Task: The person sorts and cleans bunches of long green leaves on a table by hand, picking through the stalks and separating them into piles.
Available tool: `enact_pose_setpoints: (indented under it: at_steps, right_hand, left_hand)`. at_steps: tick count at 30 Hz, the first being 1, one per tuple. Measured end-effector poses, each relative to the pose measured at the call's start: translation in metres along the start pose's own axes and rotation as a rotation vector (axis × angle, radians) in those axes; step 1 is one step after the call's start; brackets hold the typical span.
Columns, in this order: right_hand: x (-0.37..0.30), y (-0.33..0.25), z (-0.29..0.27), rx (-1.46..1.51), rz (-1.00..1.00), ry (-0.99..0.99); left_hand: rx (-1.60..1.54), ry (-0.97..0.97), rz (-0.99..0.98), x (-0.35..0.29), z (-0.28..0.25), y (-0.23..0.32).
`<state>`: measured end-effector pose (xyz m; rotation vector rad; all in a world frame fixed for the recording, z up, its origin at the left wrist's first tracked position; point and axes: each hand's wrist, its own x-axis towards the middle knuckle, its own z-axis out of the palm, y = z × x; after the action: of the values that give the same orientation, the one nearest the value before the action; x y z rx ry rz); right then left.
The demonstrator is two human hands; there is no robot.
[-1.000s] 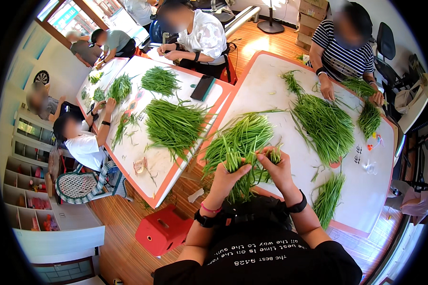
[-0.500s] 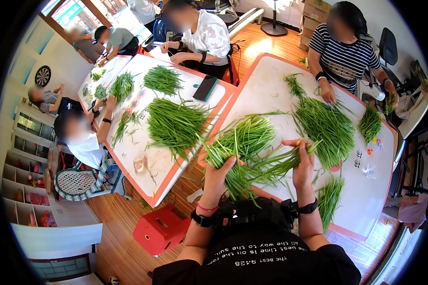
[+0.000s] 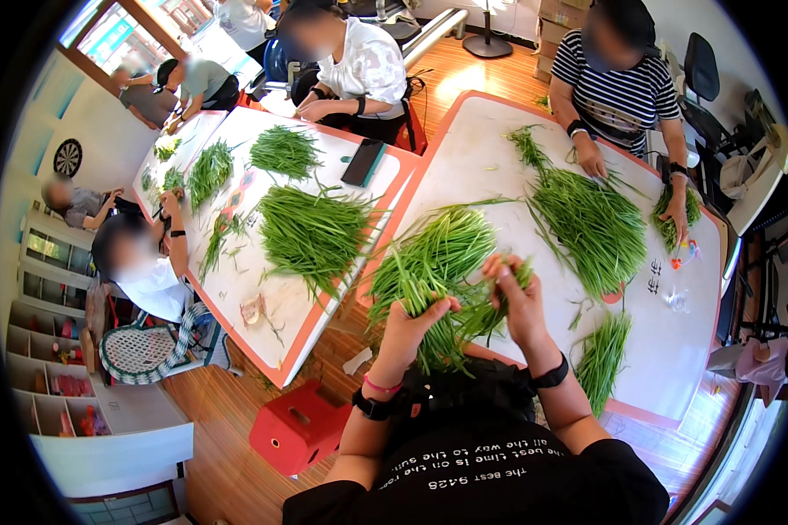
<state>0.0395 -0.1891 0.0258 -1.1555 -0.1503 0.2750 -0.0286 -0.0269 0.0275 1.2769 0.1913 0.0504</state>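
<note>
Right, low in the middle of the frame, the left hand (image 3: 420, 322) is wrapped around a thick bunch of long green stalks (image 3: 442, 343), ends spilling below the fist near the table's edge. Just beside it, the right hand (image 3: 518, 302) curls tightly on a thinner sheaf of slender green stalks (image 3: 480, 320), slanting down and leftward. Whether the two tangle is impossible to tell.

This looks like the sorting step, a small portion handled apart from the main bunch; it calls for a firm left fist and a careful right one, lest ends snag.

And the room? A loose, leafy green heap (image 3: 458, 238) crowds the space just beyond the fists. A broad green pile (image 3: 587, 232) closes off the right, with a narrow green bundle (image 3: 604, 354) below it. The white table with coral-pink edging (image 3: 464, 153) lies open toward upper centre. Lower left, a red plastic stool (image 3: 298, 429) sits near the left forearm.
</note>
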Motion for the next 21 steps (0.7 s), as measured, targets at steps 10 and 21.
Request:
enact_pose_setpoints:
  at_steps: [10, 21]
  right_hand:
    - [-0.008, 0.000, 0.007, -0.187, 0.077, -0.128]
    - [-0.006, 0.009, 0.003, -0.028, 0.175, -0.063]
  left_hand:
    - [-0.111, -0.045, -0.080, 0.002, -0.001, -0.001]
    - [-0.138, 0.058, -0.034, 0.003, 0.000, -0.003]
